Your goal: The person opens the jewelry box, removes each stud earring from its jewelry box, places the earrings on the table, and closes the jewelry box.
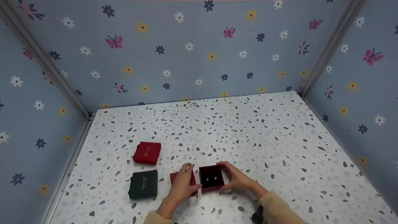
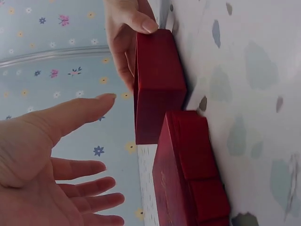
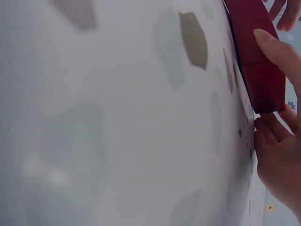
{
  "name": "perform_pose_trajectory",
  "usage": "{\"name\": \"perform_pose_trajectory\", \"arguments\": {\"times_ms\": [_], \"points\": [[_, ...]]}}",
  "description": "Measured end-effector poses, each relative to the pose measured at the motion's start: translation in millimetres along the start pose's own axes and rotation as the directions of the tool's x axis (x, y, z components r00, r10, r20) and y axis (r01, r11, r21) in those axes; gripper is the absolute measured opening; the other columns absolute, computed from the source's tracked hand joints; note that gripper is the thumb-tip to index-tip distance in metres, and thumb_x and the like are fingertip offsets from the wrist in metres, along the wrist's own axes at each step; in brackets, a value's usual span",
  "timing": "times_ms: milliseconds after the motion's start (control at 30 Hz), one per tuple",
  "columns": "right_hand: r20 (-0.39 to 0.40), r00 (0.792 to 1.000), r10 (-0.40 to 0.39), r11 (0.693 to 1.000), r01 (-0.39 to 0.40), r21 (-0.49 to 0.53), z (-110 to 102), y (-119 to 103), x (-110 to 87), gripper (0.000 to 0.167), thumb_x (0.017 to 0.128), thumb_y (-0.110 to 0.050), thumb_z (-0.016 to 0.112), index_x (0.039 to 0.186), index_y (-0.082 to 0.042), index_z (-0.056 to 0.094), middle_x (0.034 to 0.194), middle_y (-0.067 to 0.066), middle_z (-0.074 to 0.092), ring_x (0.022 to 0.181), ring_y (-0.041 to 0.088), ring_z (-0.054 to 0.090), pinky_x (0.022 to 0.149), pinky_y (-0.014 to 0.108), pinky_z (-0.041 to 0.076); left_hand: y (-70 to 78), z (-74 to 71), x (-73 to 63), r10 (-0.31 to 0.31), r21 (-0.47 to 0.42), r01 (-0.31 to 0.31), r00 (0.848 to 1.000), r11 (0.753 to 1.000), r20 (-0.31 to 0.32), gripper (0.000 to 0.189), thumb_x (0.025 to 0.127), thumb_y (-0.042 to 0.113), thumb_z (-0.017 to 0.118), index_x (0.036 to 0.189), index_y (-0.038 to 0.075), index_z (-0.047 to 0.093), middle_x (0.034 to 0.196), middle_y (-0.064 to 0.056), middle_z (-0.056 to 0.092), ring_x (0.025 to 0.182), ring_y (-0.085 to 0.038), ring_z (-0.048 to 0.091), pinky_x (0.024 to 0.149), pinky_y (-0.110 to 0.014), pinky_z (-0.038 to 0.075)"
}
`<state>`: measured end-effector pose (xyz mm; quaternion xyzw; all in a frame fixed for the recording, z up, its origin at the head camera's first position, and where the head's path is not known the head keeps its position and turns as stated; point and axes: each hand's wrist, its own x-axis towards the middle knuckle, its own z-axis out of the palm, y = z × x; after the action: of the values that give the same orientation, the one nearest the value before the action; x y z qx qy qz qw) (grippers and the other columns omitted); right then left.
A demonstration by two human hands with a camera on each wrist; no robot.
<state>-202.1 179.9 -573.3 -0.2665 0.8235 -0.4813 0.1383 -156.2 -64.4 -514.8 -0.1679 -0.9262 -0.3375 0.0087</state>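
A: List the surroundings of the hands, largest first.

B: Flower-patterned walls [image 1: 199,56] stand beyond both hands and at either side. A white speckled tabletop [image 1: 279,186] extends beneath the hands and well past them.

A: State the condition of each hand.

B: Left hand [image 1: 182,183]: fingers extended, thumb spread well away from them, nothing gripped. In the head view it overlaps a red piece [image 2: 200,165]; the left wrist view shows the fingers apart from it. Right hand [image 1: 236,178]: thumb and fingers bent about the near and far edges of an earring box [image 1: 211,188], holding it.

A: Locate the remaining cases.

B: Green case [image 1: 143,184]: left of the left hand, gold lettering on top. Red case [image 1: 148,153]: ahead of and to the left of the left hand, beyond the green case, also marked in gold.

A: Locate the parts nearest the fingers.

B: The earring box sits on the tabletop between the two hands, cavity facing up. The red piece (lid or closed box, cannot tell which) lies just beside it, on the left-hand side.

A: Smallest parts?

B: Two silvery earrings [image 1: 215,178], side by side on a dark pad [image 1: 211,172], left of the right hand's palm.
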Motion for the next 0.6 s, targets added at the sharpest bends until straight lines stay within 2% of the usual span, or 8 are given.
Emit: {"name": "perform_pose_trajectory", "arguments": {"times_ms": [100,300,433,600], "points": [[0.004,1.000,-0.008,1.000,0.008,0.000,0,0,0.0,0.097,0.051,-0.029,0.084,0.132,-0.013,0.032,0.124,0.000,0.046,0.118,0.018,0.039,0.102,0.041,0.021,3.2,5.0,1.1,0.019,-0.011,-0.019,0.999,1.000,-0.033,0.062,0.070,0.016,0.074,0.119,-0.010,0.046,0.118,-0.019,0.043,0.105,-0.030,0.047,0.084,-0.040,0.041],[0.006,1.000,0.011,1.000,-0.011,-0.003,-1,-1,-0.3,0.096,0.051,-0.028,0.084,0.132,-0.015,0.033,0.124,-0.003,0.046,0.118,0.016,0.039,0.102,0.040,0.021,7.5,16.6,3.3,0.007,-0.062,-0.012,0.997,0.998,-0.079,0.050,0.071,0.015,0.073,0.113,-0.005,0.053,0.109,-0.011,0.047,0.094,-0.023,0.051,0.077,-0.035,0.044],[0.003,1.000,0.010,1.000,-0.010,-0.007,0,-1,-0.8,0.095,0.052,-0.030,0.084,0.131,-0.016,0.034,0.124,-0.003,0.046,0.119,0.017,0.038,0.101,0.042,0.021,8.5,24.4,4.5,0.033,-0.071,-0.042,0.992,0.997,-0.124,0.043,0.071,0.011,0.072,0.108,-0.004,0.056,0.100,-0.008,0.050,0.082,-0.019,0.051,0.071,-0.031,0.044],[0.000,1.000,-0.002,1.000,0.002,-0.028,0,1,-0.1,0.095,0.053,-0.032,0.084,0.131,-0.016,0.034,0.126,-0.003,0.044,0.120,0.017,0.036,0.101,0.041,0.021,7.6,31.6,7.0,0.039,-0.064,-0.048,0.990,0.997,-0.134,0.035,0.072,0.006,0.070,0.104,-0.002,0.058,0.093,-0.006,0.051,0.076,-0.015,0.048,0.067,-0.029,0.043]]}}
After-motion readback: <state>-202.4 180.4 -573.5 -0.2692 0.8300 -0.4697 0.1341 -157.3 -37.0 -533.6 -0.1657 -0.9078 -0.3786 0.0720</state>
